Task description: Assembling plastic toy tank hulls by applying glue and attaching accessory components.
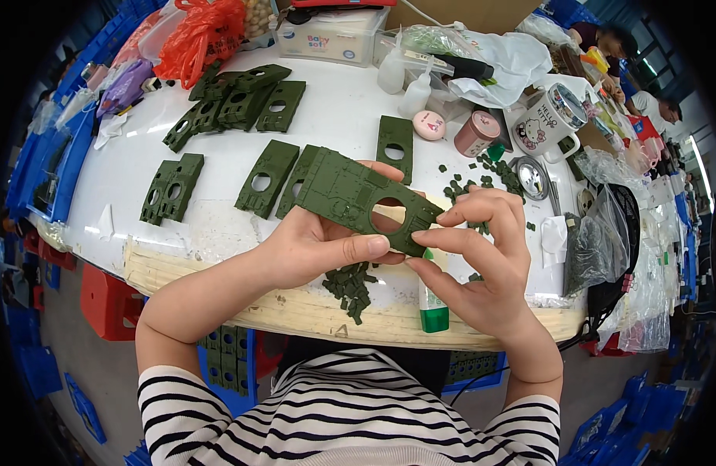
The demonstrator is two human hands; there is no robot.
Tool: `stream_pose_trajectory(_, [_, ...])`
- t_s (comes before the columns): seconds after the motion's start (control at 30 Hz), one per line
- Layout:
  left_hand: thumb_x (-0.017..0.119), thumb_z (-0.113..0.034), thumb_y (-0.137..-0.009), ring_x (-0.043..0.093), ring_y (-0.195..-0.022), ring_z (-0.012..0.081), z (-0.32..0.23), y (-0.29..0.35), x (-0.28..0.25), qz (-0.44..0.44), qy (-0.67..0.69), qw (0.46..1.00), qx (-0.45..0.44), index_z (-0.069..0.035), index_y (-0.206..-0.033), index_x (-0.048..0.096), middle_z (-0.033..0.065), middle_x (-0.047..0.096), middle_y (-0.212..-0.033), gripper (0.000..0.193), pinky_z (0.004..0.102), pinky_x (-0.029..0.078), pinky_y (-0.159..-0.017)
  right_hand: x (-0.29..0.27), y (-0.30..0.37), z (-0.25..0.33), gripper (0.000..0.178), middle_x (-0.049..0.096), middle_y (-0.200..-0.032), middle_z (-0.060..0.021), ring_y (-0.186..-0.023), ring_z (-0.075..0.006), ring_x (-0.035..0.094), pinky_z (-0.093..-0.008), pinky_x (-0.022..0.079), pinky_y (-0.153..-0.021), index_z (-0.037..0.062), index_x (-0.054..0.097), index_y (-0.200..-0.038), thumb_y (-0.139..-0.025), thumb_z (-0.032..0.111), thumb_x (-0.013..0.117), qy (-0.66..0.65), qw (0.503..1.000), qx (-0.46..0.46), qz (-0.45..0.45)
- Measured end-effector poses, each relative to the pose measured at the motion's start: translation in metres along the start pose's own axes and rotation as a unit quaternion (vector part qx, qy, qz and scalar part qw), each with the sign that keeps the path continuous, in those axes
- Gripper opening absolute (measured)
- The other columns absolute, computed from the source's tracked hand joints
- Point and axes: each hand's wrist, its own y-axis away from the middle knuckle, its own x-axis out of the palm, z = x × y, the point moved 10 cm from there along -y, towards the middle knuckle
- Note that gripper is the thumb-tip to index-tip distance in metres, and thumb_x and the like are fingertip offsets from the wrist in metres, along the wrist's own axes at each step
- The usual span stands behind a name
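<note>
Right fingertips at work on the hull's end

The hull [338, 186], a dark green moulded part with a round hole, is held above the near side of the table [335, 109], tilted, its holed end toward the right. The left hand [315, 245] grips it firmly: thumb along the near edge, the other fingers behind and beneath. The right hand [482, 260] is half curled at the holed end, with its index tip at the corner and its thumb just below the edge. A small gap shows between these two; whether they pinch a small piece cannot be told.

The step in hand looks like fine fingertip work, fitting or checking a detail at that end. The next move likely calls for the left grip to stay steady while the right fingertips press or adjust lightly, without flexing the narrow strip beside the hole.

Loose green bits [350, 291] lie below the hull; a green-capped bottle [434, 311] lies under the right hand. Similar hulls [267, 179] rest beyond.
</note>
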Motion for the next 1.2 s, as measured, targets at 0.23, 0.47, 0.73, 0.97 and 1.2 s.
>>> stream_pose_trajectory(0.23, [0.065,-0.014,-0.090,0.052,-0.123,0.0314,0.002,0.000,-0.003,-0.013,-0.004,1.000,0.003,-0.008,-0.142,0.026,0.0198,0.044,-0.139,0.065,0.0448,0.055,-0.093,0.002,0.002,0.006,0.031,0.057,-0.086,-0.0016,-0.087,-0.0240,0.052,-0.0442,0.046,-0.081,0.0114,0.072,-0.090,-0.061,0.007,0.082,0.038,0.999,-0.015,0.003])
stream_pose_trajectory(0.47, [0.066,-0.015,-0.089,0.052,-0.123,0.0319,0.004,0.002,-0.004,-0.018,0.003,1.000,-0.007,-0.009,-0.141,0.026,0.0198,0.044,-0.138,0.067,0.0435,0.055,-0.093,0.002,0.000,0.005,0.031,0.056,-0.082,0.0000,-0.083,-0.0225,0.053,-0.0449,0.046,-0.083,0.0123,0.072,-0.091,-0.062,0.007,0.082,0.021,1.000,-0.009,0.014])
stream_pose_trajectory(0.73, [0.069,-0.020,-0.086,0.054,-0.121,0.0320,-0.001,-0.002,-0.001,-0.007,0.021,1.000,-0.004,-0.008,-0.142,0.026,0.0232,0.043,-0.139,0.071,0.0436,0.056,-0.091,-0.003,-0.002,0.003,0.041,0.057,-0.083,-0.0028,-0.079,-0.0235,0.054,-0.0451,0.046,-0.083,0.0097,0.069,-0.098,-0.061,0.011,0.085,-0.009,1.000,-0.010,-0.003])
stream_pose_trajectory(0.97, [0.069,-0.023,-0.081,0.059,-0.115,0.0300,-0.008,-0.003,-0.005,0.033,0.012,0.998,-0.043,-0.003,-0.140,0.032,0.0239,0.053,-0.130,0.072,0.0436,0.055,-0.090,0.002,-0.001,-0.002,0.035,0.061,-0.089,-0.0087,-0.078,-0.0261,0.054,-0.0421,0.044,-0.082,0.0020,0.061,-0.102,-0.069,0.007,0.075,-0.114,0.993,0.008,0.009])
stream_pose_trajectory(1.2, [0.065,-0.020,-0.084,0.059,-0.102,0.0174,-0.005,-0.001,-0.006,0.102,-0.035,0.994,-0.036,0.000,-0.138,0.040,0.0133,0.052,-0.130,0.063,0.0332,0.050,-0.087,0.003,0.001,0.005,0.033,0.060,-0.088,-0.0096,-0.078,-0.0256,0.055,-0.0419,0.045,-0.080,0.0024,0.061,-0.100,-0.070,0.007,0.074,-0.126,0.992,-0.004,0.011])
